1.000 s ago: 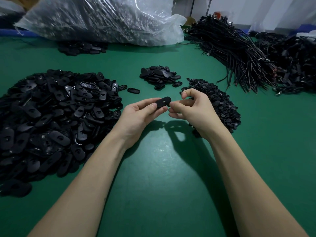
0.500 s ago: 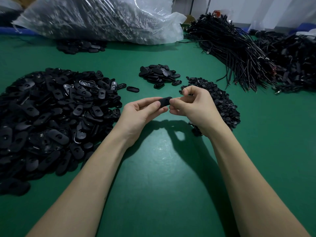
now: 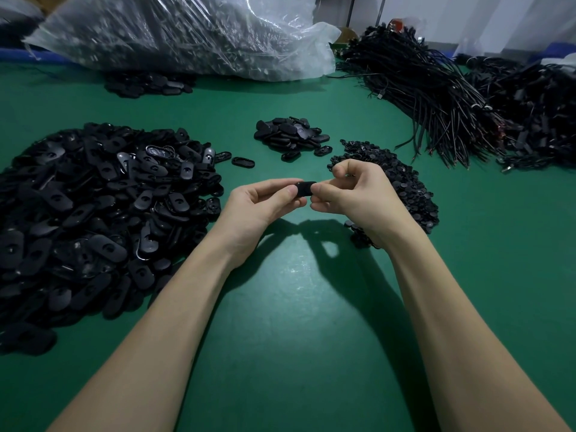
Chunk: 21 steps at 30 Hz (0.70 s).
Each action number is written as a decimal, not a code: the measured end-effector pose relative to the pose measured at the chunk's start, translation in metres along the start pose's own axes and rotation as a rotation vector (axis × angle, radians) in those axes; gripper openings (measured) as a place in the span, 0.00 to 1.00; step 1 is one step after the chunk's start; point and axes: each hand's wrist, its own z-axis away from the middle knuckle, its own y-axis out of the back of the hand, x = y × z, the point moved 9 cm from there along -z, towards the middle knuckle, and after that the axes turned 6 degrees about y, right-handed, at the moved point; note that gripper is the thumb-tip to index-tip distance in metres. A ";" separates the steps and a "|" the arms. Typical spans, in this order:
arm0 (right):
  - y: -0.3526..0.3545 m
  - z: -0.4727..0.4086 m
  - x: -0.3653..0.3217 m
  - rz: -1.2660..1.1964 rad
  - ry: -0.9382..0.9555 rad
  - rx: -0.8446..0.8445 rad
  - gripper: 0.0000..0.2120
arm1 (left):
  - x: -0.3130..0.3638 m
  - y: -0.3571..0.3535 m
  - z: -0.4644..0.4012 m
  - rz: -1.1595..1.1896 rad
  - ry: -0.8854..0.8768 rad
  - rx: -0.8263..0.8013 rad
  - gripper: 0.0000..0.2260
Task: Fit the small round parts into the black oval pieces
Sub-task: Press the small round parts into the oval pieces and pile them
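Above the middle of the green table, both hands meet on one black oval piece (image 3: 304, 189). My left hand (image 3: 261, 207) pinches its left end between thumb and fingers. My right hand (image 3: 358, 194) grips the right end with curled fingers; whether a small round part sits under them is hidden. A big heap of black oval pieces (image 3: 93, 213) lies at the left. The pile of small round parts (image 3: 408, 188) lies right behind my right hand. A small pile of oval pieces (image 3: 290, 137) sits farther back.
A large clear plastic bag (image 3: 187, 32) of parts lies across the back. Bundles of black cables (image 3: 436, 98) fill the back right. A single oval piece (image 3: 243, 162) lies loose between the piles. A few more oval pieces (image 3: 146, 85) lie by the bag.
My hands have closed in on each other, so less of the oval piece shows between them. Both stay in the same spot above the table.
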 end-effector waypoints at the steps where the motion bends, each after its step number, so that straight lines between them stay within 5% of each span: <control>1: 0.000 0.000 0.000 0.002 -0.001 -0.001 0.14 | 0.000 0.000 0.000 -0.009 -0.004 -0.005 0.11; 17: 0.011 0.003 0.003 0.233 0.056 0.184 0.12 | -0.001 0.006 -0.002 -0.131 -0.029 0.055 0.10; 21: 0.001 0.003 0.015 0.047 -0.037 0.051 0.09 | -0.003 0.005 -0.003 -0.112 0.004 0.063 0.06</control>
